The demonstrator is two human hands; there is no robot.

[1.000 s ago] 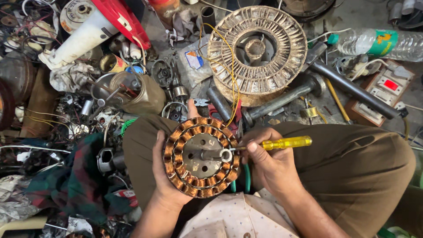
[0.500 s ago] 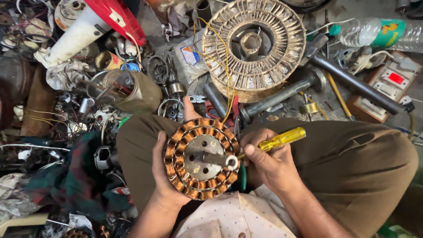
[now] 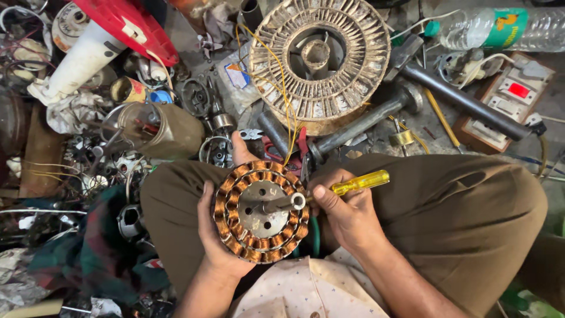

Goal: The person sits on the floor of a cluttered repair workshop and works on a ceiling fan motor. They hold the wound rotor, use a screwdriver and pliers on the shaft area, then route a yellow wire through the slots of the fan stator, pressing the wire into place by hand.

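My left hand point(image 3: 219, 235) cradles a round motor stator point(image 3: 261, 211) from below and the left side; it has a ring of copper windings around a grey metal centre with a short shaft. My right hand point(image 3: 347, 215) grips a yellow-handled screwdriver point(image 3: 360, 182), whose tip points at the stator's right rim near the shaft end. Both rest over my lap, between my knees in brown trousers point(image 3: 465, 218). Yellow and red wires point(image 3: 288, 118) run from the stator up over the clutter.
A large dusty round fan motor housing point(image 3: 321, 59) lies ahead. Metal pipes point(image 3: 459, 100), a switch board point(image 3: 506, 100), a plastic bottle point(image 3: 506, 26), a glass jar point(image 3: 159, 129), a red-and-white part point(image 3: 112, 35) and scrap parts crowd the floor.
The stator and both hands have shifted slightly down and left in view. The screwdriver handle has tilted a little lower, its tip staying at the stator's right rim.
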